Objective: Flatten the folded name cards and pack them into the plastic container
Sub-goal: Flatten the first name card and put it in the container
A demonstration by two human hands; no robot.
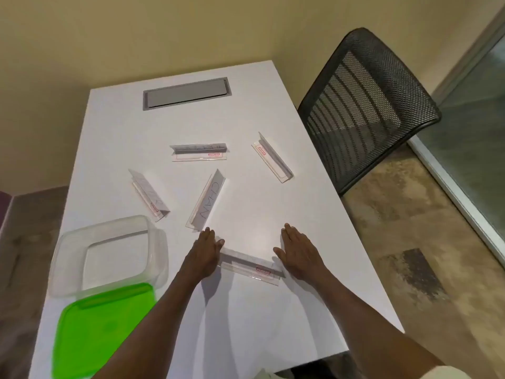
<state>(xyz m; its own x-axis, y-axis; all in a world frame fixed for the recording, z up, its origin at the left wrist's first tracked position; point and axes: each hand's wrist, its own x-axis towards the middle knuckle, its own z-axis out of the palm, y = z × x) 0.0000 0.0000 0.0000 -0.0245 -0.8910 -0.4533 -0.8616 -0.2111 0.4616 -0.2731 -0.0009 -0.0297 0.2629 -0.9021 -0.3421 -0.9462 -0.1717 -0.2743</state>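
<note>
Several folded name cards in clear holders lie on the white table (246,110). The nearest card (250,265) lies between my hands. My left hand (205,253) touches its left end with flat fingers, and my right hand (296,251) rests flat at its right end. Neither hand grips it. A card reading CHAN (207,203) lies just beyond my left hand. Other cards sit at the left (149,195), the middle back (199,153) and the right (272,157). The clear plastic container (109,253) stands open at the near left.
A green lid (101,332) lies at the table's near left corner, partly under the container. A grey cable hatch (187,93) is set in the far end of the table. A black mesh chair (366,105) stands at the right side.
</note>
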